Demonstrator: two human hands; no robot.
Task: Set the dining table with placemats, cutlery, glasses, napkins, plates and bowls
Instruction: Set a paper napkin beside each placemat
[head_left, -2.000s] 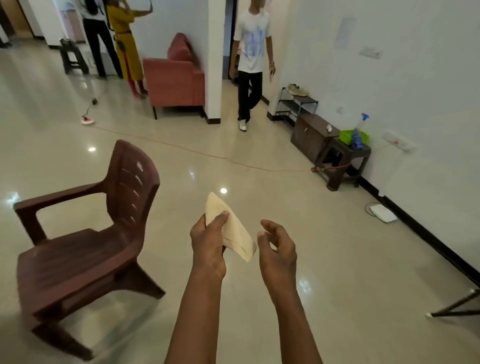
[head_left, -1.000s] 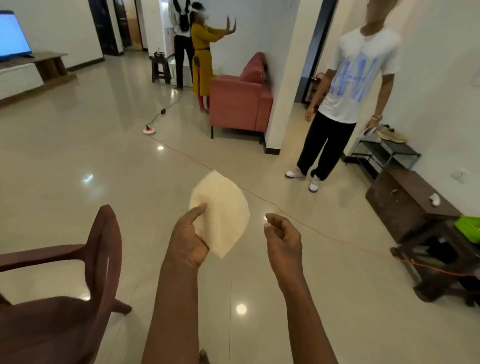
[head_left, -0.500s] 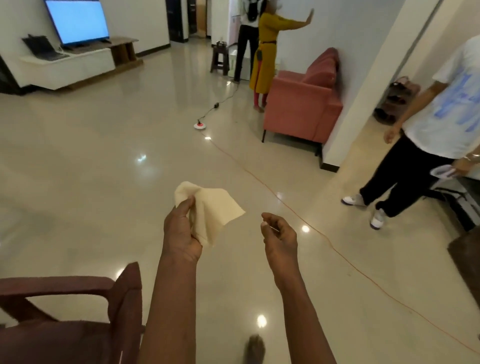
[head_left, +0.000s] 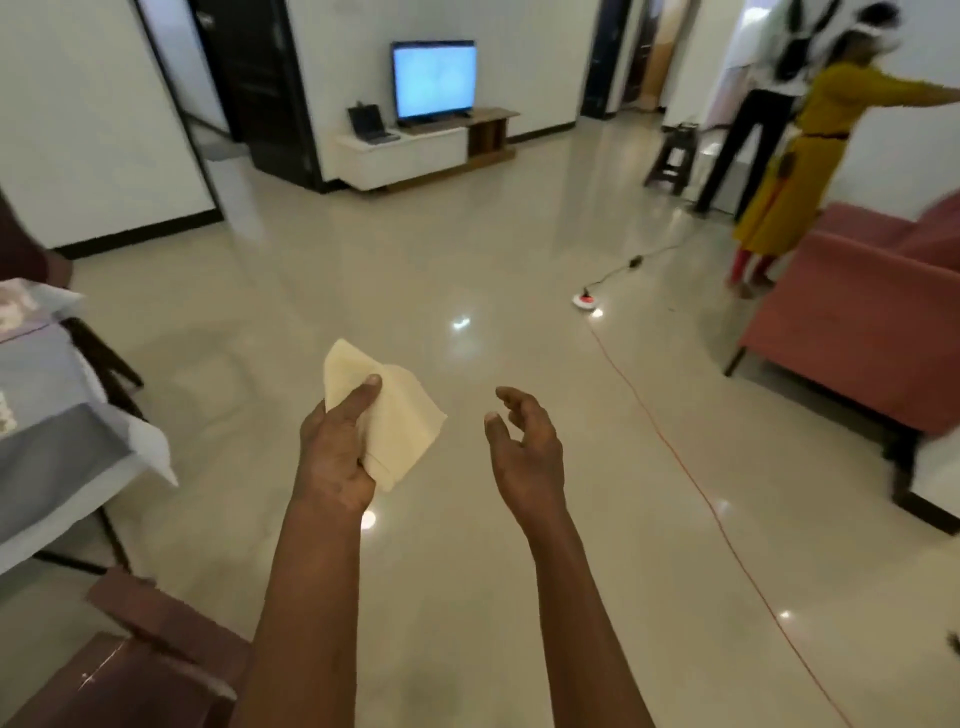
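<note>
**Cream napkin held in the left hand over the floor**

At the far left, a table (head_left: 47, 457) draped in a grey cloth is seen, with one corner of the cloth hanging down. The pale items on it are too blurred to be told. Below it, in the lower left corner, part of a brown plastic chair (head_left: 130, 670) is seen.

The napkin (head_left: 400, 426) is gripped in the left hand (head_left: 335, 452) and held out in mid-air over the glossy beige floor (head_left: 363, 270), well apart from the table. It is a cream, soft-looking cloth, folded in layers. The thumb (head_left: 361, 397) is pressed across its upper face, and the other fingers are hidden beneath it. One corner is raised above the thumb, another is pointed to the right, and a lower edge is hung below the palm.

Just beside it, the right hand (head_left: 524, 441) is held out empty, its fingers loosely curled and its thumb parted from them.

Farther right, a thin orange cord (head_left: 675, 457) is laid across the floor. A pink-red armchair (head_left: 857, 322) is placed at the right edge, with a person in a yellow dress (head_left: 800, 171) behind it.
</note>
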